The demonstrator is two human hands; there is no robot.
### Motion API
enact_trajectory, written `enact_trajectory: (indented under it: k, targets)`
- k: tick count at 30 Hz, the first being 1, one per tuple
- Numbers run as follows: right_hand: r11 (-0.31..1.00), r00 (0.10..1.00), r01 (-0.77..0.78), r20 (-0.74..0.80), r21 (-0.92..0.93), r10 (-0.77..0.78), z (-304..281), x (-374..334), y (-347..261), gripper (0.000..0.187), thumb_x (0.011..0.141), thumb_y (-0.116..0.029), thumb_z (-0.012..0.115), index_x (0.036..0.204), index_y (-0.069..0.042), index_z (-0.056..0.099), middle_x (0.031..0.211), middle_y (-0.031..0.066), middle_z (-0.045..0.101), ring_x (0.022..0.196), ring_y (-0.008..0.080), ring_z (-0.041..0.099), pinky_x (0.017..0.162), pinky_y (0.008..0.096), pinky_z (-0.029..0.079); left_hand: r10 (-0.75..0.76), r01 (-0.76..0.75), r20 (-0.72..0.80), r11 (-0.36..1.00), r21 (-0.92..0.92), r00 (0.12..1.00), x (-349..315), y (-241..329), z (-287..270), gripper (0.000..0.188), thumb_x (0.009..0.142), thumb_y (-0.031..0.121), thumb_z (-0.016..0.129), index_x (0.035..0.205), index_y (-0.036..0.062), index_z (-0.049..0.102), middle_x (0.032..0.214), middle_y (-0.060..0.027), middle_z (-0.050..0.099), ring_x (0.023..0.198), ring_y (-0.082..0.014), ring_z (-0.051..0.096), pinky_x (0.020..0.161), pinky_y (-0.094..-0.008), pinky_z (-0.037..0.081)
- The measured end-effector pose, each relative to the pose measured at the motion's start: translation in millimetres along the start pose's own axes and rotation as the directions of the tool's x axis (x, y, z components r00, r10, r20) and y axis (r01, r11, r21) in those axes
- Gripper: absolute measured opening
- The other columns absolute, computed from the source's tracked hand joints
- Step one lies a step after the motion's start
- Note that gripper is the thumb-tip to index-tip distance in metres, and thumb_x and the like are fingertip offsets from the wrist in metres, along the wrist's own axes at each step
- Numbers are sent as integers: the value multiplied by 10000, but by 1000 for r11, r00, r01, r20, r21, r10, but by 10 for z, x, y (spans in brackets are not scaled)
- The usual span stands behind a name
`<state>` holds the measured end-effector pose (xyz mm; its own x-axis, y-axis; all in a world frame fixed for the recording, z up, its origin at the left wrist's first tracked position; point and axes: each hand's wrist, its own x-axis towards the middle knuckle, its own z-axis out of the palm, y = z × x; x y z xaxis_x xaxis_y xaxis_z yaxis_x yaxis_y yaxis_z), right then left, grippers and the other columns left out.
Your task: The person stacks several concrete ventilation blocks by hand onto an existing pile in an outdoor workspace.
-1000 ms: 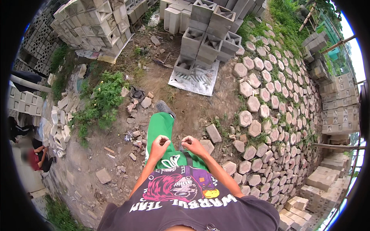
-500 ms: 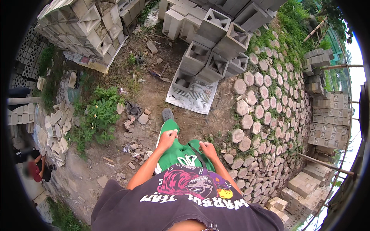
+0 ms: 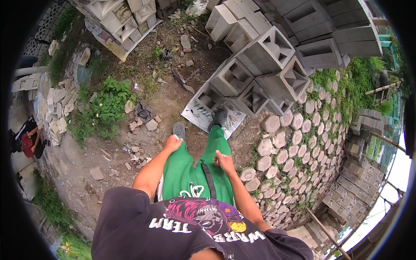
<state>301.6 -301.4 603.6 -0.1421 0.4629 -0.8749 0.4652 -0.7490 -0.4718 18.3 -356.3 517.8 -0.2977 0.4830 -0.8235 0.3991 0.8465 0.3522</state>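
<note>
Moved nearer the blocks (image 3: 234, 77) since half a second ago, with the right shoe (image 3: 218, 117) now in view over the sheet (image 3: 193, 113) and both hands a little higher in the view. Holding the left hand (image 3: 174, 142) in a loose fist over the left leg, near the left shoe (image 3: 178, 129), with nothing visible in the grip. Keeping the right hand (image 3: 224, 161) apart from it, before the right thigh, clenched too, with thumb raised and nothing visible inside. Wearing green pants (image 3: 177, 173), with a dark strap (image 3: 208, 180) down the front, between the hands. Can see the blocks just ahead and right of centre, grey, hollow, stacked in steps, with the lowest on the sheet; untouched by either hand. Can't tell the right shoe as planted or lifted. Standing with pavers (image 3: 271, 124) on the right, hexagonal and in rows, and a plant (image 3: 104, 106) and rubble (image 3: 56, 106) on the left. Also noticing, far left, a person (image 3: 27, 145) in red.
</note>
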Motion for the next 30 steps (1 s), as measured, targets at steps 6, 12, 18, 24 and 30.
enact_trajectory:
  k: [6, 12, 18, 24, 30]
  targets:
    - [981, 978, -175, 100, -82, 182, -334, 1855, 479, 278, 917, -281, 542, 831, -18, 568, 799, 73, 613, 636, 156, 571, 581, 310, 488, -54, 36, -95, 984, -175, 994, 1192, 380, 541, 379, 827, 431, 591, 855, 54, 610, 823, -124, 659, 766, -290, 627, 690, -401, 482]
    - [975, 978, -209, -17, -77, 208, -236, 4162, 901, 388, 831, -194, 550, 1167, -4, 507, 843, 54, 607, 703, 156, 602, 559, 314, 505, 66, -96, -283, 991, -95, 957, 3399, 89, 1696, 513, 800, 274, 630, 1207, 8, 468, 1172, -193, 539, 1075, -333, 537, 918, -402, 428]
    - [951, 934, -302, -180, 70, 310, 24, 5912, 1199, 608, 777, -284, 672, 1279, -53, 419, 1237, 106, 491, 1092, 252, 498, 833, 429, 482, 336, -279, -380, 940, 197, 862, 4963, 249, 1987, 691, 740, 193, 658, 1329, 8, 348, 1338, -169, 405, 1262, -333, 367, 1044, -395, 333]
    - [935, 914, -241, -264, 262, 309, 277, 6511, 1442, 640, 692, -174, 705, 1262, -46, 444, 1161, 72, 532, 1051, 214, 512, 833, 364, 466, 398, -352, -159, 901, 255, 904, 5360, 105, 1928, 518, 766, 129, 622, 1229, 0, 427, 999, -204, 622, 904, -385, 613, 786, -473, 490]
    - [975, 902, 20, -424, 221, 78, 348, 6604, 1663, 595, 680, -32, 675, 1241, -54, 476, 1158, 53, 546, 1023, 216, 519, 908, 353, 417, 409, -350, -227, 900, 259, 884, 5273, 45, 2068, 470, 782, 93, 592, 1222, 1, 453, 1041, -209, 618, 884, -386, 622, 773, -466, 499]
